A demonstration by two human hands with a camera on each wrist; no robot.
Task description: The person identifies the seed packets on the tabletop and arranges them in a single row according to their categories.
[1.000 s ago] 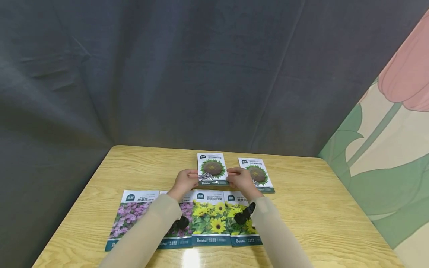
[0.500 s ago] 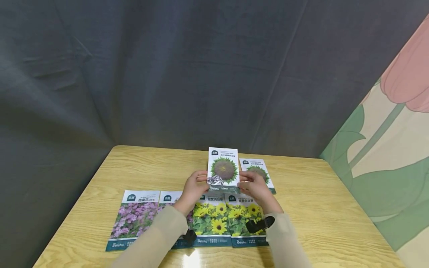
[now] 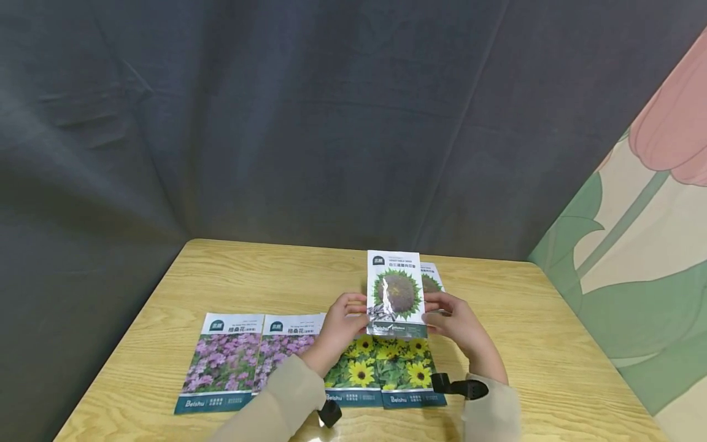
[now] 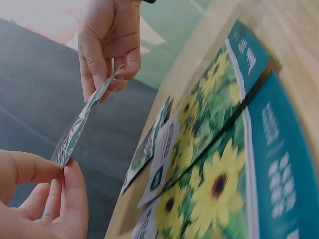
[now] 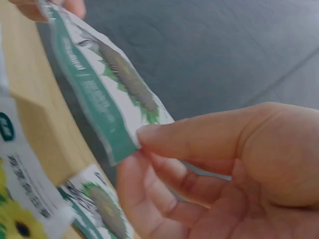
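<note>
A white and green seed packet (image 3: 394,288) with a big brown sunflower head on it is held up over the table by both hands. My left hand (image 3: 342,322) pinches its left edge, with the thumb on the front, as the left wrist view shows on the packet's near end (image 4: 64,155). On the other side my right hand (image 3: 455,319) pinches the lower right corner between thumb and fingers (image 5: 134,184). A matching packet (image 3: 432,279) lies on the table behind, partly hidden by the held one and the right hand.
Two purple-flower packets (image 3: 221,362) lie side by side at the front left of the wooden table (image 3: 127,362). Right of them, two yellow-flower packets (image 3: 409,371) lie below the hands. A dark grey curtain (image 3: 331,123) hangs behind the table's far edge.
Both hands have lifted the sunflower packet off the table and carried it right and nearer to me. It now overlaps the matching packet in the head view.
</note>
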